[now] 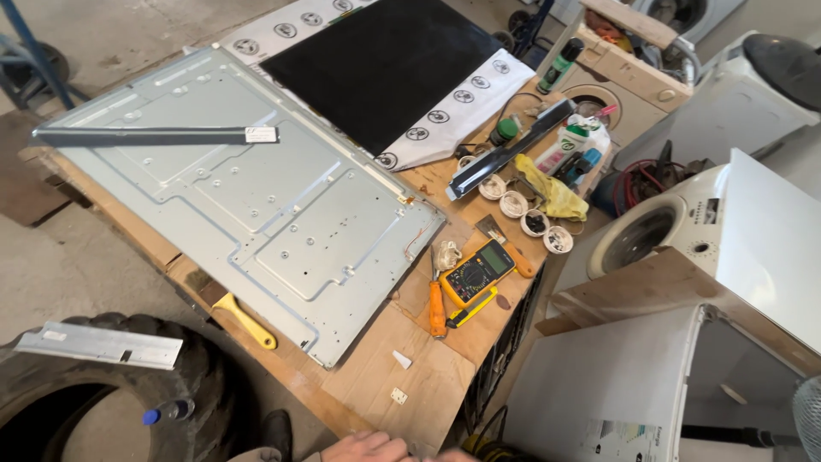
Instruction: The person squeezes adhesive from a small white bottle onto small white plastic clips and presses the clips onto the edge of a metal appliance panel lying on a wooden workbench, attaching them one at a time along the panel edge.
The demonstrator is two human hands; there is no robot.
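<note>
While a large grey metal back panel (239, 192) is lying flat across the wooden workbench (376, 376), filling its centre out toward nine o'clock, only part of one hand (369, 447) is showing at six o'clock, at the bottom edge of the view. Which hand it is and whether it is gripping anything cannot be told; the fingers are resting near the bench's front edge, touching no tool. A dark narrow strip (154, 135) is lying on the panel at ten o'clock, and a black screen sheet (385, 64) is sitting apart at twelve o'clock, so disassembly is looking well advanced. A yellow multimeter (475, 272), an orange-handled screwdriver (436, 308) and a yellow-handled scraper (245, 321) are lying unused nearby.
</note>
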